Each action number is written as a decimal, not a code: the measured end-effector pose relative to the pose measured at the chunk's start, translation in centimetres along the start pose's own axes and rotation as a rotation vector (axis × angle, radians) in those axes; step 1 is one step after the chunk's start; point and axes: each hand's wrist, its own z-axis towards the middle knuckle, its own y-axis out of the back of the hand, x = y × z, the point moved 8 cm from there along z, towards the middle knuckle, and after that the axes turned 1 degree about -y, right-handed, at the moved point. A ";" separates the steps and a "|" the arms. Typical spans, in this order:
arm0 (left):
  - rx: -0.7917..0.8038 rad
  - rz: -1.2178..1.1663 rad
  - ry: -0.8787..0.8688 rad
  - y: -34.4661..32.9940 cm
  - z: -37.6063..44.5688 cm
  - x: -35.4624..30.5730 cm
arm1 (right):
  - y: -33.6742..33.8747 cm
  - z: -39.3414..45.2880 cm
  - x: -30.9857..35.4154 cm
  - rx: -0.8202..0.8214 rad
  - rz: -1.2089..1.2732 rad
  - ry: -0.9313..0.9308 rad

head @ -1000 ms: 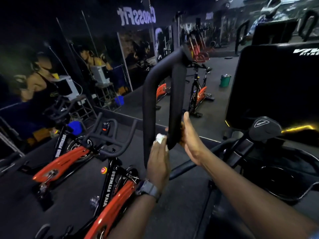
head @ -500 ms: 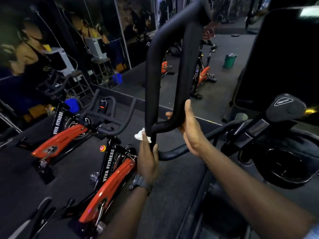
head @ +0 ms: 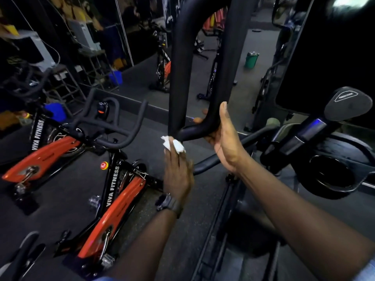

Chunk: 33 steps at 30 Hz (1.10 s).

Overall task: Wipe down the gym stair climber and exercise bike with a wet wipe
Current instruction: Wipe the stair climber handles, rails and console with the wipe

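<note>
The stair climber's black looped handle (head: pixel 181 57) rises in the middle of the view. My left hand (head: pixel 177 175), with a watch on the wrist, holds a crumpled white wet wipe (head: pixel 175 145) at its fingertips against the foot of the loop's left bar. My right hand (head: pixel 225 142) grips the loop's lower bend, thumb up along the right bar and fingertips showing behind it. An orange and black exercise bike (head: pixel 113 199) marked VIVA FITNESS stands low on the left, untouched.
The climber's dark panel (head: pixel 334 47) fills the upper right, with a capped post (head: pixel 347 104) and a round cup holder (head: pixel 332 175) below it. A mirror wall behind reflects more bikes. A green bin (head: pixel 251 59) sits on the floor beyond.
My left hand has slid the wipe down the left bar to its lower end. The right hand moved from the side of the right bar to gripping the lower bend. The view tilted down.
</note>
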 end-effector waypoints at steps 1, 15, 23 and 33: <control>0.068 0.113 -0.094 -0.8 -1.0 0.6 | 0.1 -0.1 0.0 -0.004 -0.002 0.005; 0.685 0.791 -0.442 -8.2 -2.3 -1.1 | 0.2 -0.6 -0.1 0.042 -0.027 0.015; 0.840 0.991 -0.566 -8.4 -1.7 -1.1 | -0.3 -0.3 -2.6 0.140 0.000 -0.035; 1.030 0.998 -0.463 -9.5 -1.5 -0.6 | 3.2 0.2 -7.2 0.354 -0.643 0.012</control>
